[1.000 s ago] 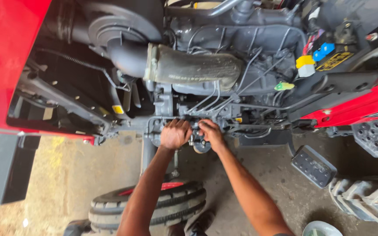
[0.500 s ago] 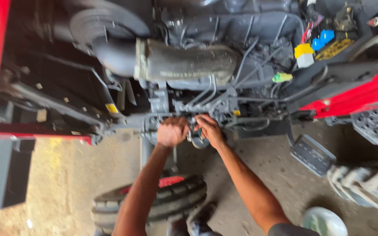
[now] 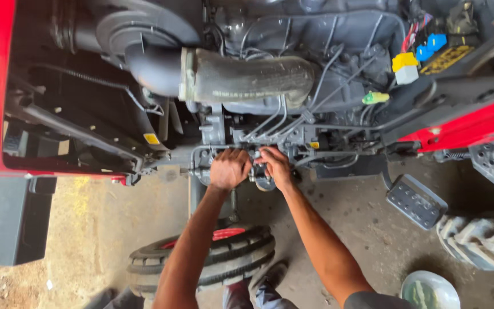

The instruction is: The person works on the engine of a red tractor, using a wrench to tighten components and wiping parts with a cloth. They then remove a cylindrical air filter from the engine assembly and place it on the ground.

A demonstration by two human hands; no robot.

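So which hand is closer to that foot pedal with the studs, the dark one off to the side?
The right hand. It works at the engine's lower side with the studded foot pedal off to its right and a little lower. The left hand is beside it, on the far side from the pedal.

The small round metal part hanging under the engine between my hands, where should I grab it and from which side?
Probably take the round metal part by its lower rim, from below. It hangs beneath the pump block; pipes crowd it from above, and open floor lies underneath. The right hand already rests along its right side and the left hand is fisted just to its left, so only the underside is free.
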